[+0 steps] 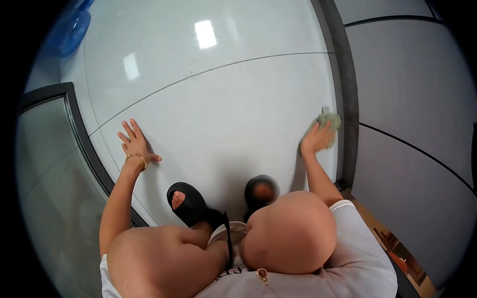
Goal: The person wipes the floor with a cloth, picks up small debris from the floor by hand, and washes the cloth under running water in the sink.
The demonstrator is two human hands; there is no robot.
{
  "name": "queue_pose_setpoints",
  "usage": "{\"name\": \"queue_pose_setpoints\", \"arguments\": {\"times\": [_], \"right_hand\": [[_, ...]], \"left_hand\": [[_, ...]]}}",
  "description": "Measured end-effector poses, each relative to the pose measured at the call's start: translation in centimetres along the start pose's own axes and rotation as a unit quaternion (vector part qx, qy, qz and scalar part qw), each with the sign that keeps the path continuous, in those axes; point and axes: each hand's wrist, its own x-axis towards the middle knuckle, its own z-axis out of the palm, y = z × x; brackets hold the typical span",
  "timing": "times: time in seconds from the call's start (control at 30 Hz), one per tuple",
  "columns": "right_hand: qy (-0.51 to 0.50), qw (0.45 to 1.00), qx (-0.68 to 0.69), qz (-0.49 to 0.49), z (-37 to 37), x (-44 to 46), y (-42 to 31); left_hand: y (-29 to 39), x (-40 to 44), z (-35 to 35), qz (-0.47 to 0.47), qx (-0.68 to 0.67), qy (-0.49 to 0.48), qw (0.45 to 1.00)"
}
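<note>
On the left, my left hand [135, 143] lies spread on the glossy white tiled floor [223, 114], holding nothing; a beaded bracelet circles its wrist. Over on the right, my right hand [318, 139] presses a greenish-grey cloth [329, 120] against the floor, close to the dark edge strip. The cloth is bunched up, and part of it is hidden beneath the fingers. A small pale tab shows just beyond the cloth; what it is I cannot make out.
Grey panels [407, 89] rise along the right behind a dark strip [345, 99]. A dark-framed glass pane [54, 164] stands at left. Something blue and translucent [72, 30] is at the upper left. My feet, in black slippers [189, 204], are between my hands.
</note>
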Motion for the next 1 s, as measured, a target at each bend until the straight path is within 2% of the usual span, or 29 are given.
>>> {"name": "queue_pose_setpoints", "arguments": {"times": [0.13,0.2,0.3,0.37,0.4,0.47,0.53,0.63,0.7,0.73,0.83,0.93,0.97,1.0], "right_hand": [[-0.015,0.999,0.033,-0.036,0.5,3.9,-9.8],[-0.016,0.996,0.028,-0.088,1.0,4.2,-14.3],[-0.025,0.971,0.071,-0.225,1.9,2.1,-20.7],[-0.048,0.941,0.048,-0.332,1.0,-1.2,-24.6],[-0.003,0.910,0.144,-0.388,1.9,-2.9,-25.8],[-0.047,0.813,0.313,-0.489,3.0,-5.0,-26.0],[-0.090,0.795,0.367,-0.474,-1.2,-6.2,-24.9],[-0.035,0.819,0.406,-0.403,-4.3,-5.1,-19.5],[0.002,0.871,0.367,-0.326,-5.6,-3.7,-12.8],[0.017,0.868,0.417,-0.271,-5.3,-3.1,-8.7],[0.061,0.915,0.387,-0.091,-8.1,-3.1,3.8],[0.041,0.983,0.175,0.038,-7.7,-4.8,13.6],[0.037,0.983,0.174,0.035,-6.2,-5.1,14.0],[0.034,0.997,0.068,0.031,-4.7,-5.3,14.1]], "left_hand": [[0.0,0.2,0.2,0.000,-0.010,0.004,1.000],[0.0,0.3,0.1,0.001,-0.008,0.007,1.000],[-0.3,0.2,0.4,0.006,-0.006,0.011,1.000],[-0.5,0.3,0.6,0.016,-0.007,0.020,1.000],[-0.8,0.5,0.8,0.022,0.000,0.023,1.000],[-1.6,0.7,1.6,0.056,-0.024,0.047,0.997],[-2.4,0.6,2.1,0.080,-0.040,0.067,0.994],[-2.8,1.0,2.3,0.094,-0.054,0.089,0.990],[-2.4,0.6,1.9,0.083,-0.049,0.092,0.991],[-2.2,0.7,1.8,0.086,-0.052,0.090,0.991],[-2.0,0.4,1.5,0.077,-0.028,0.084,0.993],[-2.4,0.7,1.9,0.075,-0.042,0.086,0.993],[-1.9,0.4,1.5,0.071,-0.043,0.083,0.993],[-0.8,-0.4,0.7,0.033,0.060,0.067,0.995]]}}
